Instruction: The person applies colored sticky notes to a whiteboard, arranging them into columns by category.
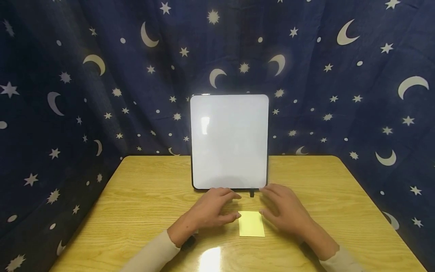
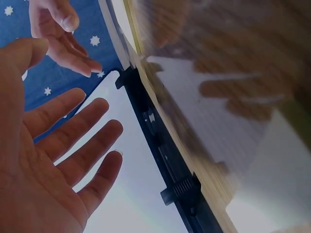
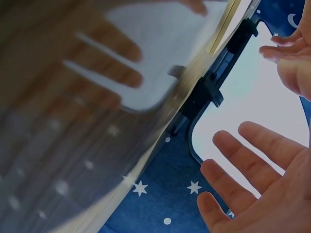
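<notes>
While a whiteboard [image 1: 229, 141] stands behind, the left hand [image 1: 214, 207] and right hand [image 1: 288, 208] flank a yellow notepad [image 1: 251, 225], fingers spread, holding nothing.

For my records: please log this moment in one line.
left hand: holds nothing; right hand: holds nothing; yellow paper: on table; whiteboard: standing behind

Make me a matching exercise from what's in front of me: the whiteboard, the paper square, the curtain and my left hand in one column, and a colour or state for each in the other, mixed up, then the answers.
Column one
1. Whiteboard
2. Paper square
3. Curtain
4. Left hand

Column two
A. Dark blue with a pale print
B. Open, with its fingers apart
C. Standing up on the table, with a black edge
D. Yellow and lying flat

Right pairs
1-C, 2-D, 3-A, 4-B
</notes>
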The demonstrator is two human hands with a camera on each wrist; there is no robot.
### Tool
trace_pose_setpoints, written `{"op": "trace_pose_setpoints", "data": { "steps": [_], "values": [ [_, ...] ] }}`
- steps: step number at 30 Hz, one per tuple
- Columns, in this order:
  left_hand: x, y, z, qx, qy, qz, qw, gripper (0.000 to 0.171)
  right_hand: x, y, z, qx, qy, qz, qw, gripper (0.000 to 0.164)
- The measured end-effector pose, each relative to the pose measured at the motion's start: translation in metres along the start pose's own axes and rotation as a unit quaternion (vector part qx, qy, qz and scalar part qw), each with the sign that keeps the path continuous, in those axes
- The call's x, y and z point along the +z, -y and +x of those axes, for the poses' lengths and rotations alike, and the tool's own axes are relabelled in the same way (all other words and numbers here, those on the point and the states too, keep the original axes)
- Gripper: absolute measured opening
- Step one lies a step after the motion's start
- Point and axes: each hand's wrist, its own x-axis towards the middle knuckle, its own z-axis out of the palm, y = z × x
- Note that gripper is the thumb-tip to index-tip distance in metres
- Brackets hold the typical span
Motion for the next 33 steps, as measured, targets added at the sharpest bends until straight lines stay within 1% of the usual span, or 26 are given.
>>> {"op": "trace_pose_setpoints", "data": {
  "steps": [2, 9, 12, 19, 25, 29, 33],
  "values": [
    [0.002, -0.001, 0.001, 0.006, 0.0, 0.002, 1.0, 0.05, 0.0, 0.001, 0.0, -0.003, 0.003, 0.001, 1.0, 0.062],
    [0.006, -0.006, 0.003, 0.013, 0.007, 0.01, 0.9998, 0.05, 0.001, 0.006, 0.001, -0.021, 0.009, 0.007, 1.0, 0.06],
    [0.009, -0.006, 0.003, 0.015, 0.012, 0.011, 0.9998, 0.05, 0.001, 0.008, 0.001, -0.021, 0.015, 0.008, 1.0, 0.059],
    [0.012, -0.011, 0.004, 0.021, 0.023, 0.032, 0.999, 0.048, 0.002, 0.013, 0.0, -0.01, 0.043, 0.012, 0.999, 0.061],
    [0.015, -0.012, 0.005, 0.024, 0.032, 0.044, 0.9983, 0.049, 0.003, 0.017, -0.001, -0.017, 0.049, 0.019, 0.998, 0.058],
    [0.018, -0.013, 0.004, 0.022, 0.037, 0.044, 0.9981, 0.048, 0.004, 0.018, 0.0, -0.035, 0.051, 0.015, 0.998, 0.056],
    [0.02, -0.014, 0.004, 0.029, 0.037, 0.049, 0.9977, 0.046, 0.006, 0.018, 0.0, -0.054, 0.059, 0.011, 0.997, 0.052]
  ]
}}
